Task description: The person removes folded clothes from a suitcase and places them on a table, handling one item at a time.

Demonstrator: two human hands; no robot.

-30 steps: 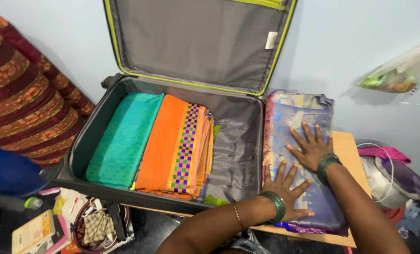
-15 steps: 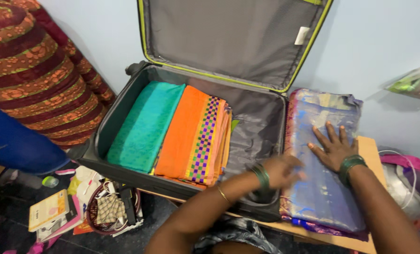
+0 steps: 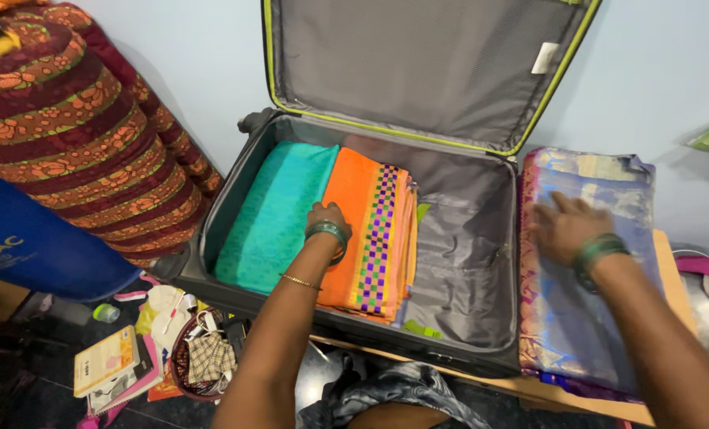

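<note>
A wooden counter (image 3: 666,262) is seen under an open grey suitcase (image 3: 462,238) and a folded blue-and-purple cloth (image 3: 589,318) beside it. On the dark floor (image 3: 21,389), books (image 3: 108,361), a small basket (image 3: 195,357) and scattered oddments are laid.

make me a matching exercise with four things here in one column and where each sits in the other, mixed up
Things:
1. teal cloth
2. orange cloth
3. blue cloth
4. basket

Places:
A. on the floor, in front of the suitcase
B. under the left hand, middle of the suitcase
C. outside the suitcase, under the right hand
D. at the suitcase's left end

Pairs: 1-D, 2-B, 3-C, 4-A
</note>
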